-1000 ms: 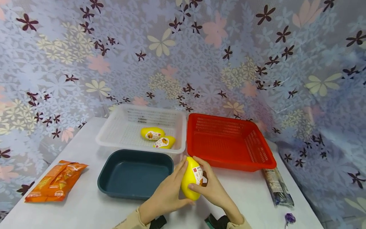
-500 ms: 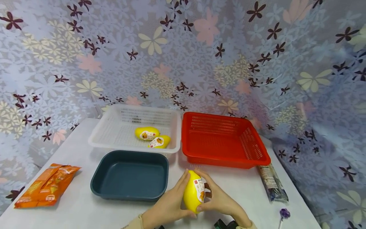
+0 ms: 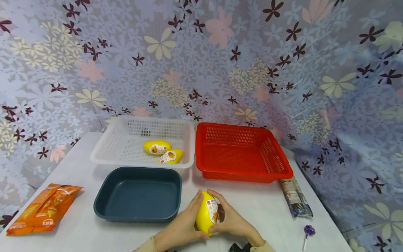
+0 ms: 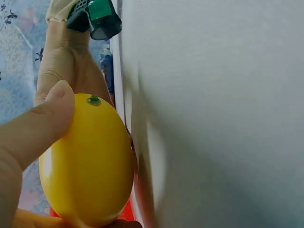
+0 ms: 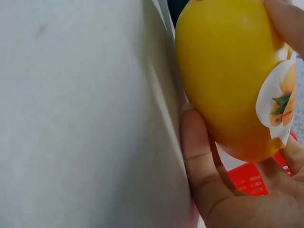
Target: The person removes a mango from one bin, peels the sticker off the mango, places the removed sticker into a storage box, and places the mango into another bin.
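Observation:
Both hands grip a yellow mango-shaped container [image 3: 203,214] near the front of the table. The left hand [image 3: 184,224] has its fingers along the left side, with the thumb at the near end. My right hand [image 3: 233,224] holds the opposite side between thumb and fingers. In the left wrist view, a small green stem nub [image 4: 94,100] tops the smooth yellow surface. A white label [image 5: 279,102] with a mango picture shows in the right wrist view; its lower edge stands slightly away from the surface. Some right fingers are hidden behind the container.
Two similar yellow containers [image 3: 157,147] lie in a white basket [image 3: 113,140] at the back. Beside it stands a red basket [image 3: 233,154]. A dark teal tray [image 3: 138,196] is at left front, with an orange snack bag [image 3: 45,210] further left. A long packet [image 3: 295,197] and purple lollipop [image 3: 309,230] lie right.
Both hands have come slightly nearer the body with the mango-shaped container, away from the baskets. The whole head view has shifted, so the table things appear further left.

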Demonstrator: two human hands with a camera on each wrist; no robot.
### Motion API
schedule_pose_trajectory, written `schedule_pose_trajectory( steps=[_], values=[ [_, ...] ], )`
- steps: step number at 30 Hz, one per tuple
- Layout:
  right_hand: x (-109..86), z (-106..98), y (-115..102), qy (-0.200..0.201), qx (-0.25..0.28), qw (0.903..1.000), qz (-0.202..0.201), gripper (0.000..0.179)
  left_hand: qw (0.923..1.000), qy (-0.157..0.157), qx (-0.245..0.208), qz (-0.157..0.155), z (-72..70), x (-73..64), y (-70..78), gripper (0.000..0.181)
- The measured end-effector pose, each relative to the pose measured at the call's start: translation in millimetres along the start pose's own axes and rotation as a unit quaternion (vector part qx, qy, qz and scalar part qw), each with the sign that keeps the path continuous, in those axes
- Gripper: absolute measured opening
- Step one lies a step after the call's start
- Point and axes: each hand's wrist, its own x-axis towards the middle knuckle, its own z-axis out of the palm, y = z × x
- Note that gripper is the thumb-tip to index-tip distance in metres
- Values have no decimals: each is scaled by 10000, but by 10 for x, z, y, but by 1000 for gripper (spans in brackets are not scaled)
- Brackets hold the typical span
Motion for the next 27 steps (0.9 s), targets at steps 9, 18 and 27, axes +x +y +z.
schedule_pose_trajectory(
  steps=[9, 18, 27],
  values=[
    [11, 15, -7, 65, -75, 9998, 143, 108, 9998, -50, -183, 41, 2, 9, -54, 113],
    [-8, -17, 109, 17, -237, 9993, -277, 111, 9984, -29, -554, 81, 33, 31, -110, 113],
    [65, 62, 163, 234, -26, 9996, -162, 113, 9974, 70, -718, 54, -31, 34, -146, 104]
  ],
)
